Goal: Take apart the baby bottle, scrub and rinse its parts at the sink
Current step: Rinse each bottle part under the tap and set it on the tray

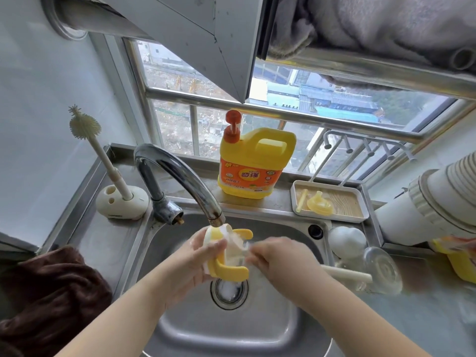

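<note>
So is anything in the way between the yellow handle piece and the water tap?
No, nothing visible. The left hand holds the yellow handle piece right under the tap spout, over the sink. The right hand works at its side, not above it.

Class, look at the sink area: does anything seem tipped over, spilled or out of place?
Yes: the clear bottle body lies tipped on its side on the counter right of the sink, a brush handle across it. Nothing looks spilled.
</note>
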`<state>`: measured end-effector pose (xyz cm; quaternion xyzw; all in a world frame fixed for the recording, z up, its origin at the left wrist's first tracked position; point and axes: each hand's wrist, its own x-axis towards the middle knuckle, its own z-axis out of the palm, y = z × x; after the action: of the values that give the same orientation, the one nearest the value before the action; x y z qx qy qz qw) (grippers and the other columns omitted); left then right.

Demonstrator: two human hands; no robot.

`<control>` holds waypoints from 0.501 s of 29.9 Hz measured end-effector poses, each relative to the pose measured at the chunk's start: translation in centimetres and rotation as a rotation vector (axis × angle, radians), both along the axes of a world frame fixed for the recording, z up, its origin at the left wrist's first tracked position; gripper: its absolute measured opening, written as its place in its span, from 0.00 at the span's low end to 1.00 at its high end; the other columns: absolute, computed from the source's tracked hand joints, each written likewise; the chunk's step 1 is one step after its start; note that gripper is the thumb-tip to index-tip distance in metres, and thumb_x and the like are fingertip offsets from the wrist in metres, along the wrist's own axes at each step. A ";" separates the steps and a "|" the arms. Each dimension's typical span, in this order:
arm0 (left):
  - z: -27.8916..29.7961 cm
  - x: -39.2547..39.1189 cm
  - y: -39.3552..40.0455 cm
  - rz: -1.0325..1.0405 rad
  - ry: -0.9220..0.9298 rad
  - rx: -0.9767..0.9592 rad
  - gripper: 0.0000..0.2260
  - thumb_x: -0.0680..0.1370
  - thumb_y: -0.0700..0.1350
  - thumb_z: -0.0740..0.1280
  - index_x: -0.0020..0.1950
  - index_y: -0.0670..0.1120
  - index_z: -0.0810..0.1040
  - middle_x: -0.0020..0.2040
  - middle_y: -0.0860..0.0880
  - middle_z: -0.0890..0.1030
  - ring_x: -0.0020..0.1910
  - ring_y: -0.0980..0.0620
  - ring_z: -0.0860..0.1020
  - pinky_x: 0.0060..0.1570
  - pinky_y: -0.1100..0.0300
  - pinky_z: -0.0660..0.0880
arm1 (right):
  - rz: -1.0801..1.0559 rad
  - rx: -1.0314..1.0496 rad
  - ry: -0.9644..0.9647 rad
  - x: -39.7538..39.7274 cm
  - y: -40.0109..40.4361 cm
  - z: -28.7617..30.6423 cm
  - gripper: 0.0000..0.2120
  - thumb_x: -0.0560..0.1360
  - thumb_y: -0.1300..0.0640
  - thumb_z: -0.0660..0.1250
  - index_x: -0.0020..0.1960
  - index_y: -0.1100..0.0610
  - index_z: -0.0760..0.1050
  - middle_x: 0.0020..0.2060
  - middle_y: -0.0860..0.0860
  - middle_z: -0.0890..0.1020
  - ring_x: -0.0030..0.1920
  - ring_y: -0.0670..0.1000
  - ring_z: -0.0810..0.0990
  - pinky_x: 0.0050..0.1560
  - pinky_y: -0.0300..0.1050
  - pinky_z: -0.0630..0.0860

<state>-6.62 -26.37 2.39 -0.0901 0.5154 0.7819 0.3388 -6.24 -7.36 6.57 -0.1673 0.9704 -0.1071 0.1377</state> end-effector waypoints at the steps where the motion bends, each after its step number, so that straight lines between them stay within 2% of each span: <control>1: 0.0 0.1 0.1 -0.021 -0.027 -0.009 0.26 0.65 0.49 0.75 0.62 0.51 0.73 0.51 0.46 0.83 0.47 0.48 0.82 0.41 0.55 0.80 | 0.014 0.079 0.169 -0.2 0.2 -0.1 0.08 0.75 0.47 0.66 0.42 0.50 0.77 0.34 0.47 0.77 0.35 0.51 0.77 0.32 0.42 0.66; 3: -0.2 0.3 -0.1 -0.074 -0.058 -0.043 0.29 0.64 0.52 0.75 0.63 0.55 0.72 0.51 0.46 0.83 0.47 0.47 0.82 0.43 0.52 0.81 | 0.036 0.103 0.290 -0.2 0.4 -0.1 0.10 0.64 0.49 0.77 0.34 0.49 0.76 0.26 0.46 0.73 0.25 0.48 0.74 0.23 0.39 0.61; 4: -0.1 0.3 -0.2 -0.091 -0.055 -0.049 0.30 0.62 0.53 0.76 0.64 0.55 0.72 0.50 0.46 0.84 0.45 0.46 0.82 0.41 0.53 0.81 | 0.045 0.099 0.307 -0.1 0.3 -0.1 0.11 0.62 0.51 0.79 0.34 0.49 0.76 0.25 0.46 0.72 0.23 0.48 0.74 0.22 0.38 0.60; 6: 0.1 0.1 -0.4 -0.092 -0.036 -0.033 0.36 0.58 0.53 0.79 0.64 0.53 0.72 0.48 0.46 0.83 0.43 0.46 0.82 0.36 0.55 0.80 | 0.036 0.060 0.238 0.1 0.1 -0.6 0.06 0.70 0.50 0.73 0.40 0.50 0.77 0.30 0.47 0.71 0.30 0.50 0.77 0.26 0.39 0.60; 7: 0.0 0.0 -0.6 -0.086 -0.029 -0.027 0.40 0.55 0.53 0.82 0.65 0.52 0.72 0.49 0.46 0.83 0.43 0.46 0.82 0.36 0.55 0.80 | 0.014 0.036 0.148 0.1 -0.1 -0.8 0.05 0.76 0.49 0.65 0.45 0.50 0.77 0.34 0.47 0.71 0.37 0.53 0.78 0.30 0.41 0.62; 8: -0.2 0.0 -0.7 -0.075 -0.025 -0.018 0.44 0.52 0.52 0.83 0.65 0.52 0.71 0.50 0.44 0.83 0.44 0.45 0.82 0.38 0.54 0.80 | -0.018 0.013 0.011 0.2 0.1 -1.1 0.09 0.79 0.49 0.59 0.49 0.51 0.76 0.37 0.48 0.71 0.40 0.54 0.76 0.35 0.43 0.63; 9: -0.3 0.0 -1.0 -0.060 -0.024 -0.004 0.47 0.50 0.50 0.84 0.66 0.51 0.70 0.51 0.42 0.83 0.46 0.43 0.82 0.40 0.53 0.80 | -0.028 -0.007 -0.140 0.2 0.2 -1.4 0.12 0.80 0.49 0.56 0.51 0.52 0.76 0.38 0.48 0.72 0.40 0.53 0.73 0.37 0.43 0.64; 12: -1.1 0.3 -1.6 -0.044 0.012 0.050 0.46 0.53 0.43 0.84 0.68 0.51 0.69 0.51 0.38 0.81 0.49 0.41 0.81 0.45 0.51 0.80 | -0.105 -0.207 -0.400 0.6 0.1 -1.4 0.15 0.80 0.47 0.57 0.51 0.54 0.79 0.35 0.51 0.77 0.34 0.50 0.71 0.38 0.45 0.70; 15: -1.5 0.8 -1.8 -0.084 0.056 0.078 0.41 0.60 0.34 0.79 0.68 0.57 0.70 0.55 0.42 0.79 0.51 0.44 0.79 0.48 0.54 0.78 | -0.182 -0.325 -0.498 0.8 0.0 -1.4 0.16 0.79 0.47 0.58 0.48 0.55 0.80 0.28 0.47 0.72 0.27 0.47 0.66 0.32 0.42 0.66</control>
<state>-5.82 -28.21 0.92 -0.0332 0.4970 0.7889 0.3600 -5.40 -7.34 5.21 -0.0679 0.8880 -0.3103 0.3325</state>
